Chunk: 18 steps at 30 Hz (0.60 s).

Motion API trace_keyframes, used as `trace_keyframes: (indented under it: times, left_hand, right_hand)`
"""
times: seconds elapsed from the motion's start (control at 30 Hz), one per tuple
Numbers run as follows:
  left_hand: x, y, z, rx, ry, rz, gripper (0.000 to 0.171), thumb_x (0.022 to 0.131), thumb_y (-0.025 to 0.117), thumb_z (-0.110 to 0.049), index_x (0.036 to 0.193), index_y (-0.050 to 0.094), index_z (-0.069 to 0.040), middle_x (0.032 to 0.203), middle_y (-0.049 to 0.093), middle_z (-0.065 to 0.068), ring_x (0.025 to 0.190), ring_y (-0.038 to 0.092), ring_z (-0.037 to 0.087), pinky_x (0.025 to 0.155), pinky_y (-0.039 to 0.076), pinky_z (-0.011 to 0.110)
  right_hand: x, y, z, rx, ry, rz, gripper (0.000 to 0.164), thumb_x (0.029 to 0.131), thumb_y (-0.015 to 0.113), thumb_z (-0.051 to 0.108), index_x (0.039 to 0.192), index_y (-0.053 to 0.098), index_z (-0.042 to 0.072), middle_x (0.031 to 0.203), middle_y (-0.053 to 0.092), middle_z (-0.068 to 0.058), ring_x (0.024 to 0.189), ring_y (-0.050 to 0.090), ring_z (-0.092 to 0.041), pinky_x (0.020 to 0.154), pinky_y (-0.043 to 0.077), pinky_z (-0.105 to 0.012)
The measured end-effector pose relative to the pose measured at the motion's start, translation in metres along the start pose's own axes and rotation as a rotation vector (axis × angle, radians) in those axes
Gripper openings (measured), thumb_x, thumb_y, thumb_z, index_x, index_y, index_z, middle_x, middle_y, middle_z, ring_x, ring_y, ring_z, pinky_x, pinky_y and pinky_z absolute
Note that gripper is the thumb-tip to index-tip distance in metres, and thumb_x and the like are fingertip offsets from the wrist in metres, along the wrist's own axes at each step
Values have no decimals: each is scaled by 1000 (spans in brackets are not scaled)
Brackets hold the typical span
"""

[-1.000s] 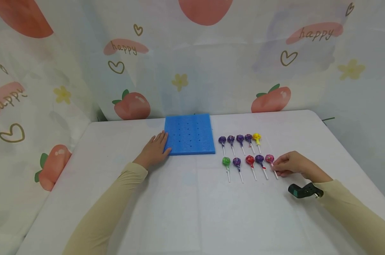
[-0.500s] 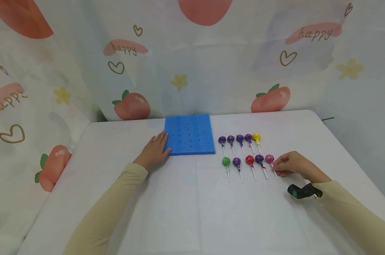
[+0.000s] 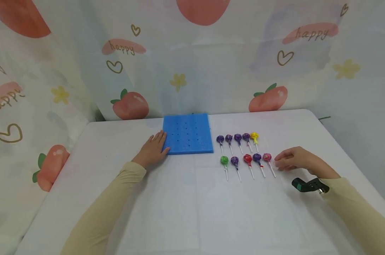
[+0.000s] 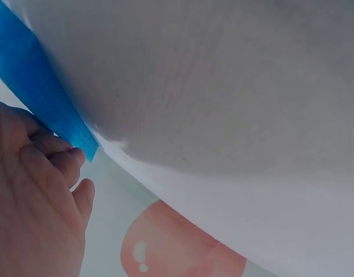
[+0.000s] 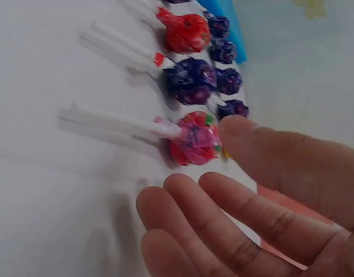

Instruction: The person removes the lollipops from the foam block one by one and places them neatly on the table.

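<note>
My left hand [image 3: 151, 149] lies flat with its fingers on the left edge of a blue foam board [image 3: 188, 134] dotted with small holes. To the right, my right hand [image 3: 299, 161] hovers just beside the pink lollipop [image 3: 267, 157], apart from it, fingers loosely bent and holding nothing. In the right wrist view the thumb and fingers are spread near the pink lollipop [image 5: 194, 138]. Its row also has a purple lollipop [image 3: 257, 157], a red lollipop [image 3: 248, 159], another purple one and a green lollipop [image 3: 224, 160].
Behind that row lie several purple lollipops [image 3: 238, 137] and a yellow lollipop [image 3: 254, 136], sticks toward me. Everything rests on a white-covered table [image 3: 173, 205]. A printed curtain [image 3: 211, 71] hangs behind it. A black device [image 3: 310, 185] is strapped at my right wrist.
My right hand has let go of the pink lollipop's stick and drawn slightly right and up. The left hand stays on the board. The head view has shifted a little.
</note>
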<state>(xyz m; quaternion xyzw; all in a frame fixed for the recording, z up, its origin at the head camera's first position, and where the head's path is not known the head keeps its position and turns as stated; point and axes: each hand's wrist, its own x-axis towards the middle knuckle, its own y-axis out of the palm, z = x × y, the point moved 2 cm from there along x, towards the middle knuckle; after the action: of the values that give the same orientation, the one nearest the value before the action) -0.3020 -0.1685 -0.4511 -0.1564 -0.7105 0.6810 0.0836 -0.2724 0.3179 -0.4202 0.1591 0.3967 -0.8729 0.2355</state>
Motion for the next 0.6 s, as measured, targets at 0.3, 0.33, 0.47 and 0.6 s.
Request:
trace_keyframes:
  times: [0.3, 0.33, 0.47, 0.6]
  left_hand:
    - [4, -1, 8, 32, 25, -4, 71, 98, 38, -42, 148, 16, 3, 156, 16, 21, 146, 16, 33, 119, 14, 48]
    - [4, -1, 9, 43, 29, -6, 71, 98, 38, -43, 148, 17, 3, 156, 16, 21, 146, 16, 33, 119, 14, 48]
    - [5, -3, 12, 62, 41, -1, 71, 98, 38, -44, 148, 18, 2, 156, 17, 21, 145, 17, 34, 119, 14, 49]
    - [6, -16, 14, 96, 41, -16, 71, 97, 41, -44, 149, 19, -2, 156, 16, 20, 145, 16, 35, 118, 13, 50]
  right_hand:
    - [-5, -25, 7, -69, -129, -101, 51, 97, 50, 30, 129, 46, -9, 121, 59, -29, 103, 64, -33, 86, 55, -42]
    - [-5, -28, 8, -81, -134, -118, 51, 98, 49, 31, 129, 46, -10, 121, 59, -30, 103, 64, -34, 86, 55, -42]
    - [-2, -43, 15, -137, -144, -207, 54, 98, 46, 34, 128, 46, -10, 120, 58, -31, 104, 63, -38, 87, 54, -44]
    - [-3, -55, 33, -194, -193, -374, 54, 99, 44, 34, 131, 44, -9, 123, 54, -35, 109, 55, -47, 89, 48, -57]
